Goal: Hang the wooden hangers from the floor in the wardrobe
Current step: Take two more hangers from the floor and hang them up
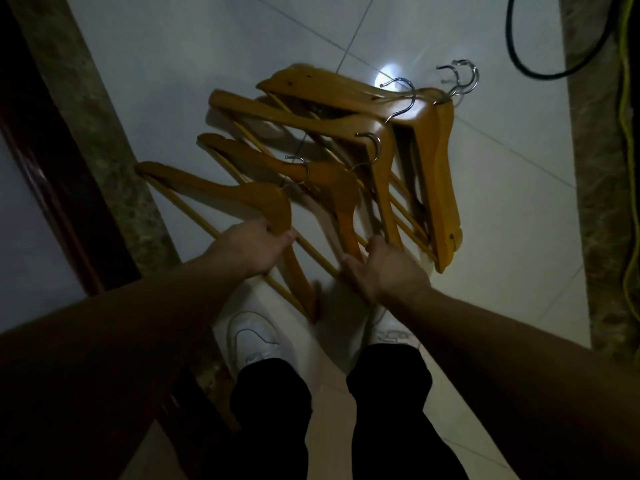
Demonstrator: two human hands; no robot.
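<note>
Head view looks straight down on the wooden hangers (440,161), a loose overlapping fan of about six lying flat on the pale tiled floor (166,64) at the centre, their chrome hooks (475,77) pointing towards 1 o'clock; each is a rigid, lacquered frame with a thin crossbar, so I judge them light and stiff, smooth enough to slide over one another, and liable to snag hook on bar when lifted together; the thick shoulder near the hook, or the hook itself, looks the surest place to take hold, the slim bar the weakest. The nearest hanger (256,195) lies at 9 o'clock of the fan; the left hand (249,251) has its grip closed round that hanger's near arm, fingers and thumb curled about the wood. The right hand (377,271), at 6 o'clock of the fan, has its grip curled over the near ends of the next hangers, though blur hides which ones. No container shows, and no wardrobe rail; a dark wooden frame (45,140) runs along 9 o'clock, and I cannot tell whether it belongs to the wardrobe. White shoes (252,336) stand at 6 o'clock; a black cable (509,29) loops at 1 o'clock.
</note>
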